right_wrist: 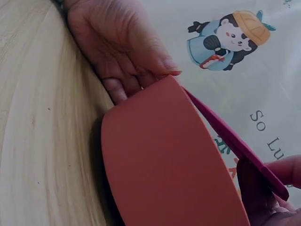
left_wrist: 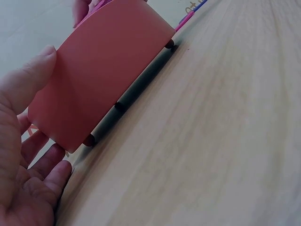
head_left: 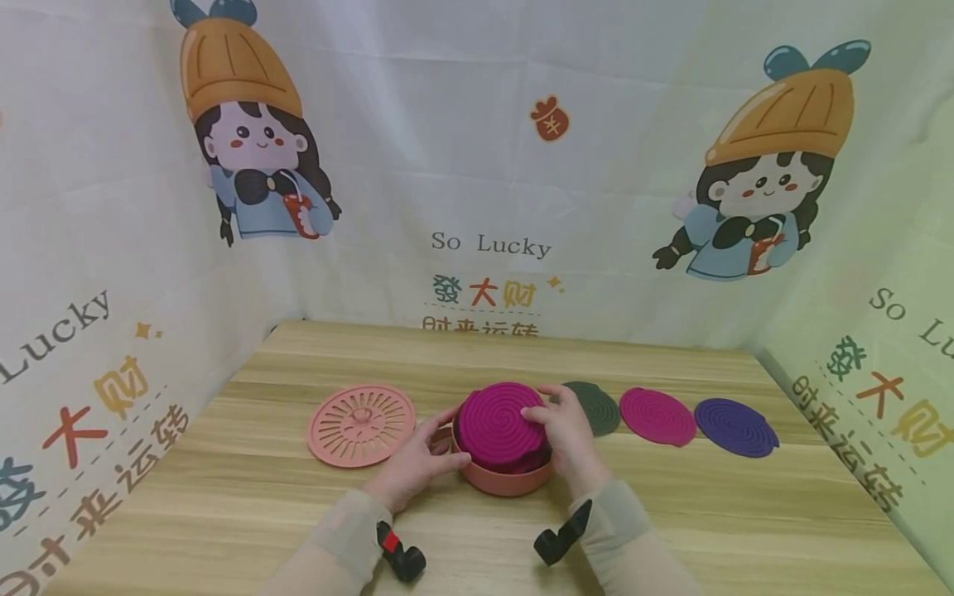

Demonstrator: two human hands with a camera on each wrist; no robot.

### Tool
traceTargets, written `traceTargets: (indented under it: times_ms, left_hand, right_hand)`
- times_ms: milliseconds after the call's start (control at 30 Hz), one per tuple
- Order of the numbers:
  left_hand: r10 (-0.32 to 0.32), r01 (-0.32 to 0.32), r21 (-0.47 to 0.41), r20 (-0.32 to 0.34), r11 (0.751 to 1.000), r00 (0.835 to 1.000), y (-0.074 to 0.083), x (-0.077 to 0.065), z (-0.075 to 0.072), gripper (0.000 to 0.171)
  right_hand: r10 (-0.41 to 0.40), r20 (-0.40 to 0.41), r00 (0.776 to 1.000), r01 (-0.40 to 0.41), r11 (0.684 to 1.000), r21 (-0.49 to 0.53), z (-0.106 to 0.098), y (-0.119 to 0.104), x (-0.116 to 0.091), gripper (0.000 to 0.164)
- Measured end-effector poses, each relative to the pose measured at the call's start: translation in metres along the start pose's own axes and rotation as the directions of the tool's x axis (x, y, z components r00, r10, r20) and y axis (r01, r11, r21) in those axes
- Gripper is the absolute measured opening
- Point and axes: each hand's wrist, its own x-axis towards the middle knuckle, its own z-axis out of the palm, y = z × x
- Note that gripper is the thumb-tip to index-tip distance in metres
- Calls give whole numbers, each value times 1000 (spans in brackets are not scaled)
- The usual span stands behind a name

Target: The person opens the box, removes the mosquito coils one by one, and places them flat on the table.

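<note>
A salmon-pink, round, straight-walled container of smooth, hard-looking material (head_left: 508, 484) stands on the pale wood-grain table (head_left: 462, 546), with small dark feet showing beneath it from the left wrist. A matte magenta, flat spiral disc (head_left: 499, 422) lies tilted over its mouth, one side at the rim and the other raised.

The left hand (head_left: 413, 465) grips the container from about eight o'clock, thumb at the rim, fingers bent along the outer wall and its lower edge. The right hand (head_left: 570, 430), at about two o'clock, pinches the raised edge of the spiral disc, thumb on top and fingers underneath.

Between nine and ten o'clock of the container, well apart, lies a salmon-pink, round, slotted lid with a central knob (head_left: 361, 425). A dark green, matte spiral mat (head_left: 599, 411) lies at about two o'clock, partly hidden behind the right hand. Farther out toward three o'clock come a flat, pink-magenta spiral mat (head_left: 658, 416) and a purple, round spiral mat (head_left: 736, 428). At twelve o'clock, beyond the table, hangs a white printed cloth (head_left: 633, 108) with cartoon figures.
</note>
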Motion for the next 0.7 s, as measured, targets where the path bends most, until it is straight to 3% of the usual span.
traceTargets:
  times_ms: [300,700]
  left_hand:
    - [7,-7,-8,-1,1000,1000,0,0,1,82]
    - [6,-6,15,-20,1000,1000,2,-1,1,81]
  right_hand:
    - [71,36,997,-76,981,178,-19,-8,0,47]
    - [117,72,990,-129,973,190,-62,-20,0,35]
